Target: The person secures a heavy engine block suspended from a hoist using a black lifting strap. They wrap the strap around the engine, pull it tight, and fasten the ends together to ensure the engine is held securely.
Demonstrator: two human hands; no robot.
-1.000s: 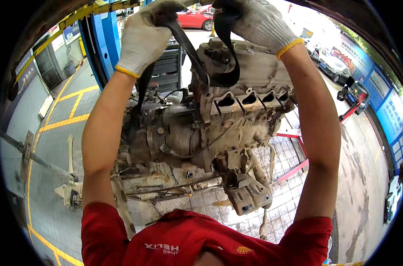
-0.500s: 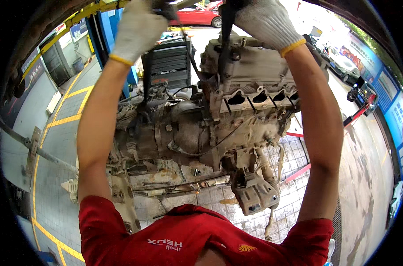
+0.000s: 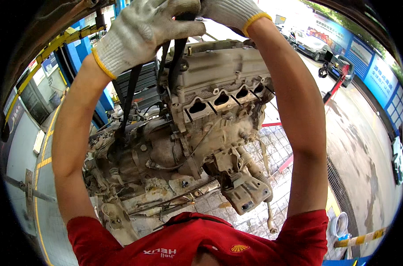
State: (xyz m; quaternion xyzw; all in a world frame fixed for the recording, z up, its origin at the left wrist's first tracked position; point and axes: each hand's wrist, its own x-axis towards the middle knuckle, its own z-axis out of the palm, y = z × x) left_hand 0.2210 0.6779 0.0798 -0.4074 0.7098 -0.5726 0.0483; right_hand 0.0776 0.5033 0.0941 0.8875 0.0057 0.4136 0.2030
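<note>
L hand (image 3: 150, 33), gloved, has its grip open, thumb apart from fingers, nr blk strap (image 3: 178, 51) abv engine (image 3: 219, 73). R hand (image 3: 230, 12) alongside; grip cut off, can't tell.

head-worn fisheye; faces down, forward; near engine (image 3: 219, 117); rim detail perhaps unreliable

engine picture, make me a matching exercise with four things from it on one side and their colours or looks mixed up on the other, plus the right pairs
Things:
1. straps
2. left hand
3. shirt
4. engine

Looks:
A. red
B. dusty brownish grey
C. whitish glove, yellow at the wrist
D. black

Right pairs: 1-D, 2-C, 3-A, 4-B
</note>
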